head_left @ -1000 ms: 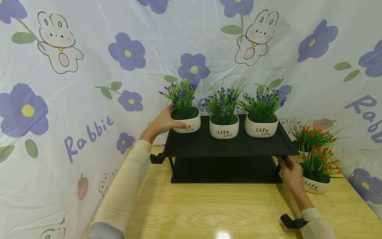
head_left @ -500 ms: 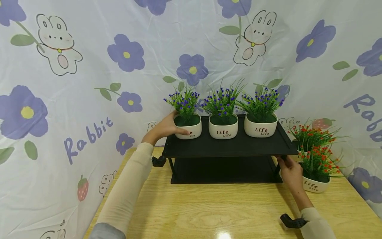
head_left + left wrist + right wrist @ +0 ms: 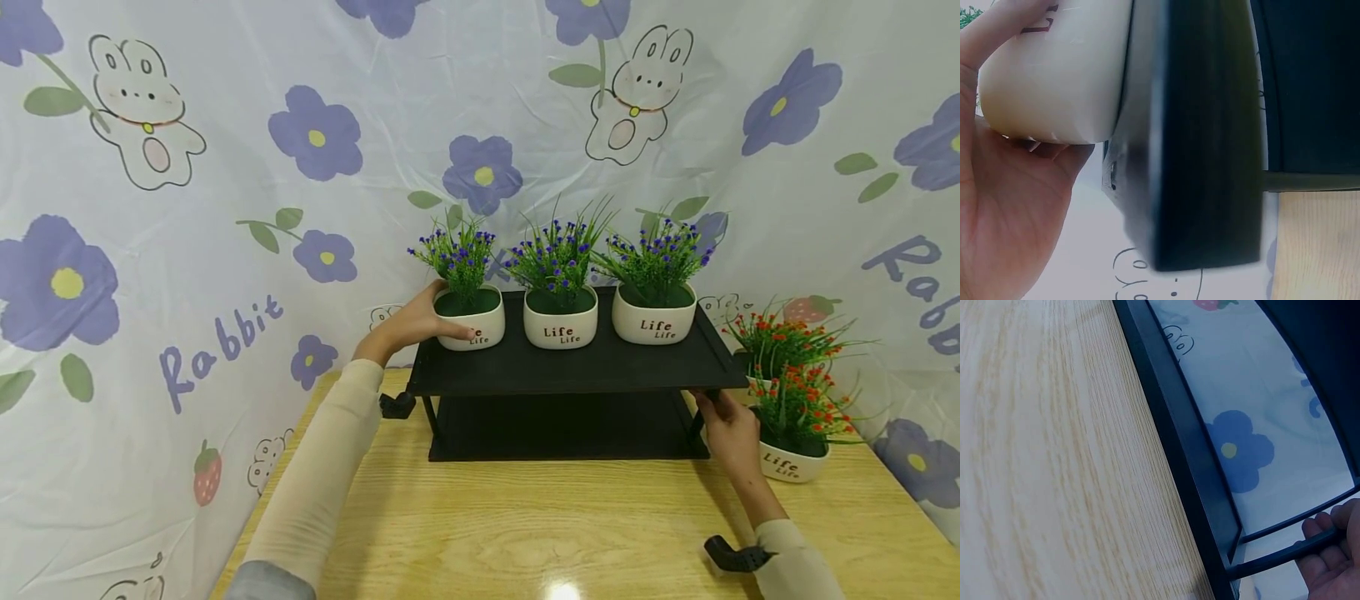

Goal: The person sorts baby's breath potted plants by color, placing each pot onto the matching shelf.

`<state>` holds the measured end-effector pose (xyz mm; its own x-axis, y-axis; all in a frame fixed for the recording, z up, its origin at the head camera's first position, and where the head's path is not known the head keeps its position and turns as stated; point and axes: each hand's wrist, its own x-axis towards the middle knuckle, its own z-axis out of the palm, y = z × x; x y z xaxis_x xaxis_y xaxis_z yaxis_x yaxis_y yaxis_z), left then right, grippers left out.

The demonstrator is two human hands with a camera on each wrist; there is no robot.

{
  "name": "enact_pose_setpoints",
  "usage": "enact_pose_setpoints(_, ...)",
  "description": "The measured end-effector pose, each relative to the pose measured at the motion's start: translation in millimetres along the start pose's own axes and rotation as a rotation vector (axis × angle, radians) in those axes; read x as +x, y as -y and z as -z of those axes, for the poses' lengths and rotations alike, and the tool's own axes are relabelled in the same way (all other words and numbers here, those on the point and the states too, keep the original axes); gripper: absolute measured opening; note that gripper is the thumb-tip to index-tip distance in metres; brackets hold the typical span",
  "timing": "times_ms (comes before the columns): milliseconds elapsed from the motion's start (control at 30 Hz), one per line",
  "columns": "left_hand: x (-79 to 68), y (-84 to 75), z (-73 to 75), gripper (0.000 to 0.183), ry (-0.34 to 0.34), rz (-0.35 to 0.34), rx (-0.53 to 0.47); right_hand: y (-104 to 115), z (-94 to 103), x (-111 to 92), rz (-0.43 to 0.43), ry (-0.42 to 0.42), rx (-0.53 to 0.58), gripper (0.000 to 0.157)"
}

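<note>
My left hand (image 3: 411, 323) holds a white oval flowerpot (image 3: 489, 330) with purple flowers at the left end of a black two-tier shelf (image 3: 570, 368). Its thumb lies across the pot's front lettering, and the other fingers are behind the pot. In the left wrist view the pot (image 3: 1060, 87) sits against the upper board (image 3: 1210, 137). My right hand (image 3: 733, 437) grips the shelf's right front post just under the upper board; the right wrist view shows fingers curled round this black post (image 3: 1272, 559).
Two similar pots, a middle one (image 3: 561, 330) and a right one (image 3: 654, 325), stand on the upper board. Right of the shelf, a front pot (image 3: 793, 463) and one behind it bear red-orange flowers (image 3: 783, 337). A patterned cloth (image 3: 405, 92) hangs behind the wooden table (image 3: 525, 517).
My left hand has brought the left pot down and slightly right, nearer the shelf's front; in the last half second it has shifted slightly left. My right hand stays on the post.
</note>
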<state>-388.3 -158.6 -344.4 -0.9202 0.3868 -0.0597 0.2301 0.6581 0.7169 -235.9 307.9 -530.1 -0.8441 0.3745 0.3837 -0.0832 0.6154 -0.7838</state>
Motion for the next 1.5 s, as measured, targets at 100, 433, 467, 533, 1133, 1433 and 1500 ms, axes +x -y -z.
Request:
enact_pose_setpoints(100, -0.2, 0.3, 0.8, 0.132, 0.001, 0.005, 0.004, -0.1, -0.6, 0.2, -0.002, 0.003, -0.003, 0.034)
enact_pose_setpoints(433, -13.2, 5.0, 13.4, 0.115, 0.027, -0.093, -0.088, 0.0, -1.8, 0.7, -0.022, 0.003, -0.02, 0.035)
enact_pose_setpoints(467, -15.0, 6.0, 15.5, 0.113, 0.026, -0.098, -0.095, 0.1, -1.7, 0.6, -0.021, 0.001, -0.02, 0.035)
enact_pose_setpoints(533, -17.9, 8.1, 19.3, 0.108, 0.021, -0.103, -0.106, 0.2, -1.3, 0.6, -0.016, -0.002, -0.017, 0.035)
enact_pose_setpoints(1133, -80.7, 31.4, 24.1, 0.037, -0.262, -0.277, -0.336, 1.0, -0.3, -0.9, -0.035, -0.006, -0.005, 0.037)
enact_pose_setpoints(1433, -99.6, 63.4, 1.6, 0.021, -0.444, -0.34, -0.448, 3.9, -1.1, -1.3, -0.038, -0.013, 0.011, 0.035)
enact_pose_setpoints(1500, -102.2, 69.7, -4.6, 0.022, -0.466, -0.339, -0.462, 4.1, -1.3, -1.2, -0.035, -0.016, 0.018, 0.035)
